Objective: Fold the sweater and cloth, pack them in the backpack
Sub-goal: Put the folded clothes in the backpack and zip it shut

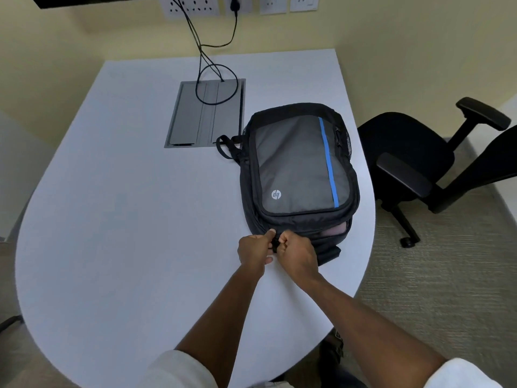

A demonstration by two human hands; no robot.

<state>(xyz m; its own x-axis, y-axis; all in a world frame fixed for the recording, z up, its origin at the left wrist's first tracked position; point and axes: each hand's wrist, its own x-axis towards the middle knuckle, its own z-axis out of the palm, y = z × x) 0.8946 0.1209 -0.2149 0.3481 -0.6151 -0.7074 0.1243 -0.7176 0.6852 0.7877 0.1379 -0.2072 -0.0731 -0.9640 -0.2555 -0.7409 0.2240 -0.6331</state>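
A black and grey backpack [299,169] with a blue stripe lies flat on the white table [126,205], its top end toward me. Its main compartment gapes at the near right, where a bit of pinkish fabric [334,230] shows inside. My left hand [256,249] and my right hand [296,252] meet at the bag's near edge, both pinching a small black zipper pull [275,243] between them. The sweater and cloth are otherwise hidden inside the bag.
A grey cable hatch [205,113] is set into the table behind the bag, with black cables [201,51] running up to wall sockets. A black office chair [419,158] stands on the carpet to the right of the table.
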